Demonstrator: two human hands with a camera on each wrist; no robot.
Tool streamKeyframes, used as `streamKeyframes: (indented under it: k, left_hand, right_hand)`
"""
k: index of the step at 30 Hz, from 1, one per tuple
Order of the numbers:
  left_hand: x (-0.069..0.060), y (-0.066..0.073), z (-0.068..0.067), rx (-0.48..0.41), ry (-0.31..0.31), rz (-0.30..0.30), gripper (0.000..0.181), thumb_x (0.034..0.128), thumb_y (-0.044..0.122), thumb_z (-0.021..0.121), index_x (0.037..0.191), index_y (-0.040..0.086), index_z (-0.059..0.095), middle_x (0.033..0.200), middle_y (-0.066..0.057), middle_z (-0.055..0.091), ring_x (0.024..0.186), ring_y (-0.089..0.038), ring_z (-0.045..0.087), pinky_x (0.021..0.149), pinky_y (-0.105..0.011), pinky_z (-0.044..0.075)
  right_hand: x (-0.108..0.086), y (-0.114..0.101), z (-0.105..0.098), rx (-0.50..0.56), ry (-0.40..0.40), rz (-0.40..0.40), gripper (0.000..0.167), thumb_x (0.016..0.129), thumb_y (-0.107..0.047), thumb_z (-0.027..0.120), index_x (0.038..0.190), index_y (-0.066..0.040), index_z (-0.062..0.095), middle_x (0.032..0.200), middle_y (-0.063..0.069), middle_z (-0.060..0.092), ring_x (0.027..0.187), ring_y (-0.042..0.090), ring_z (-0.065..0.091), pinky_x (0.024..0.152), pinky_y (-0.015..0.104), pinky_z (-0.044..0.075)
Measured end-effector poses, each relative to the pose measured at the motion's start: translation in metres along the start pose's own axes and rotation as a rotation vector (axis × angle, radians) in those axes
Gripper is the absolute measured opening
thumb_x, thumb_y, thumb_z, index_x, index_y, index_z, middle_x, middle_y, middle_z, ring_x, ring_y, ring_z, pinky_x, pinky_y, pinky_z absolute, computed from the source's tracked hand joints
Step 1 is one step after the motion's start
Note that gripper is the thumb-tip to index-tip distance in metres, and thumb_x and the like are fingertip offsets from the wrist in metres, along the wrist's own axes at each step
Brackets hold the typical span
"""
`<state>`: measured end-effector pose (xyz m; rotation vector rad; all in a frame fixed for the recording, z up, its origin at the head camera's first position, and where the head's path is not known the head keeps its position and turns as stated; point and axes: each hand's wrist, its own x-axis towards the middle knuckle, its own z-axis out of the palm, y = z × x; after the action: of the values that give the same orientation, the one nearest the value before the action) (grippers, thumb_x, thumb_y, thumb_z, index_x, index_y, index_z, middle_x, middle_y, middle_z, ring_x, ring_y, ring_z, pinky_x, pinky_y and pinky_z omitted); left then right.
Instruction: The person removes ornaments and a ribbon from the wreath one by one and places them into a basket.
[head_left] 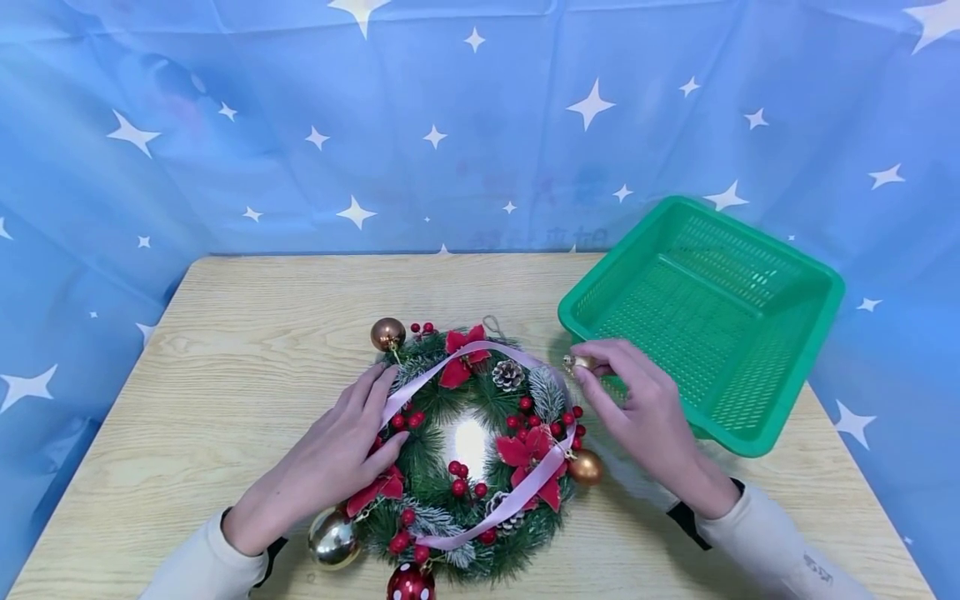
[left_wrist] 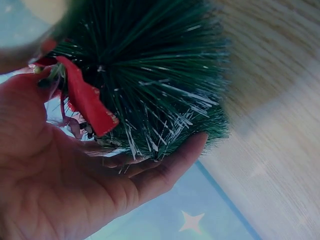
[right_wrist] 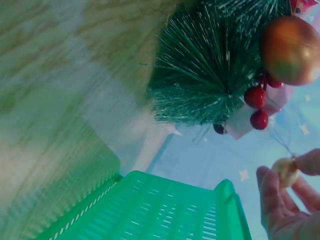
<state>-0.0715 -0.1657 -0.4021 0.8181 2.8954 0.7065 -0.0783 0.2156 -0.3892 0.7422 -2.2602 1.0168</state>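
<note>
A green wreath (head_left: 517, 546) with red flowers, berries, pinecones and a pink ribbon (head_left: 525, 492) lies flat on the table. The left hand (head_left: 330, 454) rests on the wreath's left side, its fingers extended over the greenery; in the left wrist view, this hand (left_wrist: 100, 185) lies against the needles (left_wrist: 150, 65) and a red petal (left_wrist: 89, 100). Just off the wreath's upper right, the right hand (head_left: 645, 408) pinches a small gold ball (head_left: 581, 363). The right wrist view has the ball (right_wrist: 286, 172) between thumb and fingertips of this hand (right_wrist: 290, 210), a thin string rising from it.
A green basket (head_left: 806, 358) stands at the right, close to the right hand. Around the wreath are a brown ball (head_left: 387, 334), a silvery-gold ball (head_left: 333, 540), a red dotted ball (head_left: 411, 583) and a copper ball (head_left: 586, 467). A blue starred cloth (head_left: 480, 125) hangs behind the table.
</note>
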Motion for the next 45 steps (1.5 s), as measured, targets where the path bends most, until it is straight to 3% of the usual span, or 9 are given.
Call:
streamKeyframes:
  k: [7, 17, 25, 45]
  left_hand:
    - [0.001, -0.001, 0.002, 0.003, 0.009, 0.016, 0.081, 0.1067, 0.028, 0.072, 0.168, -0.003, 0.028, 0.167, -0.032, 0.035, 0.147, -0.052, 0.046, 0.107, -0.067, 0.048]
    - [0.003, 0.000, 0.004, 0.008, 0.012, 0.028, 0.080, 0.1067, 0.027, 0.072, 0.167, -0.003, 0.029, 0.166, -0.032, 0.035, 0.147, -0.051, 0.046, 0.107, -0.066, 0.048]
    - [0.002, 0.000, 0.003, 0.009, 0.009, 0.019, 0.080, 0.1074, 0.028, 0.071, 0.168, -0.004, 0.028, 0.167, -0.033, 0.034, 0.149, -0.052, 0.043, 0.107, -0.067, 0.048]
    - [-0.001, -0.003, 0.003, -0.006, -0.001, 0.009, 0.082, 0.1081, 0.027, 0.069, 0.169, -0.002, 0.024, 0.168, -0.032, 0.032, 0.151, -0.051, 0.041, 0.104, -0.067, 0.050]
  right_hand:
    - [0.002, -0.003, -0.006, -0.016, -0.005, 0.054, 0.030, 0.094, 0.005, 0.078, 0.124, -0.002, 0.077, 0.117, 0.005, 0.076, 0.095, 0.017, 0.069, 0.086, 0.019, 0.055]
    - [0.009, -0.002, -0.013, -0.034, 0.071, 0.014, 0.035, 0.088, 0.012, 0.080, 0.122, 0.002, 0.077, 0.115, 0.009, 0.077, 0.093, 0.020, 0.070, 0.089, 0.017, 0.053]
    - [0.015, -0.003, -0.027, -0.075, 0.084, 0.022, 0.033, 0.089, 0.011, 0.079, 0.121, 0.003, 0.077, 0.112, 0.010, 0.077, 0.094, 0.019, 0.070, 0.090, 0.017, 0.053]
    - [0.013, 0.008, -0.056, -0.140, 0.115, 0.086, 0.033, 0.091, 0.013, 0.077, 0.122, 0.003, 0.077, 0.114, 0.012, 0.077, 0.102, 0.003, 0.067, 0.091, 0.015, 0.051]
